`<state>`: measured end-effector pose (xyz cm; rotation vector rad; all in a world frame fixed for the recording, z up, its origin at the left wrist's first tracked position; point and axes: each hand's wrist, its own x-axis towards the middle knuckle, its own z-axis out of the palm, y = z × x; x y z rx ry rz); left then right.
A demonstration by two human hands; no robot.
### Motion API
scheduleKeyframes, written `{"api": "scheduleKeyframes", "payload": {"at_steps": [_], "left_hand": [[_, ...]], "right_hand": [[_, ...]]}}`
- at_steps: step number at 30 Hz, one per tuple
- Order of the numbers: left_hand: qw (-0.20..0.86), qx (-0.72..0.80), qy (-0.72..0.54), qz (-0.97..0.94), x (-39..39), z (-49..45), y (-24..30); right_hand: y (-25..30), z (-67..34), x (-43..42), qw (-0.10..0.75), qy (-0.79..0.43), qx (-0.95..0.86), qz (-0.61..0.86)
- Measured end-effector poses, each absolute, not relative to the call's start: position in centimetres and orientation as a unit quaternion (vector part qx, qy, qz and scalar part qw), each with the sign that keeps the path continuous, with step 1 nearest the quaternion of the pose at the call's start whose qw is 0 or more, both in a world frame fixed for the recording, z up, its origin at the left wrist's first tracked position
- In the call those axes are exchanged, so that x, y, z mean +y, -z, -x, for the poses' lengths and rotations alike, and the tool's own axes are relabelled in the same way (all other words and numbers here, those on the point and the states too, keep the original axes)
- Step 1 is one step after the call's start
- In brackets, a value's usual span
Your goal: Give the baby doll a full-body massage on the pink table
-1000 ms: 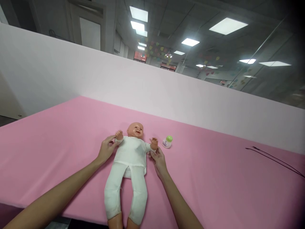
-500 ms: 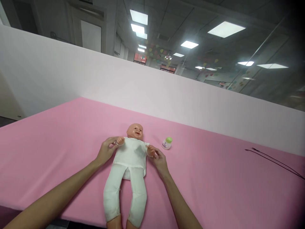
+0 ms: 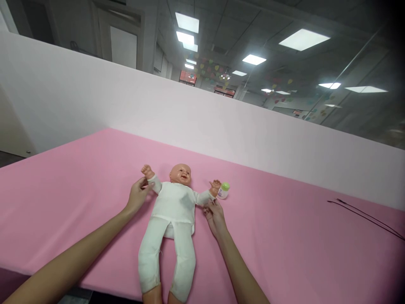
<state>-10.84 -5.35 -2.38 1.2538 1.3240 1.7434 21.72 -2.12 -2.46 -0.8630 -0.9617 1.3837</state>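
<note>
A baby doll (image 3: 172,211) in a white suit lies on its back on the pink table (image 3: 284,236), head away from me. Both its arms are spread outward and upward. My left hand (image 3: 136,196) is closed on the doll's arm on the left, just below its wrist. My right hand (image 3: 214,215) is closed on the doll's other arm by the sleeve cuff. A small white bottle with a green cap (image 3: 223,191) stands just beyond that doll hand.
A white partition wall (image 3: 221,122) runs along the far edge of the table. A thin black cable (image 3: 363,214) lies on the pink surface at the far right. The table's near edge passes under the doll's feet.
The doll's arms were folded in toward its chest half a second ago; now both my hands have swung them outward and up, so the doll's arms are spread wide.
</note>
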Motion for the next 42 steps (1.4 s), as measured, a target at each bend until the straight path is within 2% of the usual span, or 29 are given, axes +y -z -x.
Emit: {"api": "scheduleKeyframes", "payload": {"at_steps": [3, 7, 10, 14, 16, 20, 27, 32, 37, 42], "left_hand": [[0.338, 0.533, -0.674, -0.385, -4.9, 11.7, 3.0], [0.349, 0.537, -0.669, -0.377, -4.9, 11.9, 3.2], [0.293, 0.524, -0.649, -0.468, -5.3, 11.3, 2.7], [0.202, 0.49, -0.55, -0.645, -5.9, 10.6, 2.6], [0.17, 0.462, -0.521, -0.697, -6.0, 10.2, 2.9], [0.176, 0.466, -0.531, -0.685, -6.1, 9.8, 3.1], [0.293, 0.502, -0.672, -0.459, -5.3, 10.5, 2.9], [0.353, 0.514, -0.699, -0.35, -4.6, 11.4, 3.5], [0.26, 0.524, -0.658, -0.475, -5.2, 10.7, 3.0], [0.197, 0.499, -0.583, -0.61, -5.9, 9.9, 3.4]], "right_hand": [[2.4, -22.1, -1.8, 0.596, -0.614, -0.358, 0.374], [2.3, -22.0, -2.1, 0.578, -0.598, -0.405, 0.38], [2.2, -21.5, -2.6, 0.537, -0.571, -0.498, 0.371], [2.2, -21.2, -3.3, 0.437, -0.538, -0.633, 0.345], [2.3, -21.2, -3.5, 0.42, -0.533, -0.651, 0.34], [2.4, -21.0, -3.4, 0.444, -0.544, -0.622, 0.347], [2.6, -21.5, -2.3, 0.567, -0.613, -0.415, 0.362], [2.5, -22.2, -1.9, 0.602, -0.641, -0.304, 0.365], [2.3, -21.5, -2.7, 0.569, -0.605, -0.41, 0.376], [2.0, -20.9, -3.5, 0.462, -0.549, -0.595, 0.361]]}}
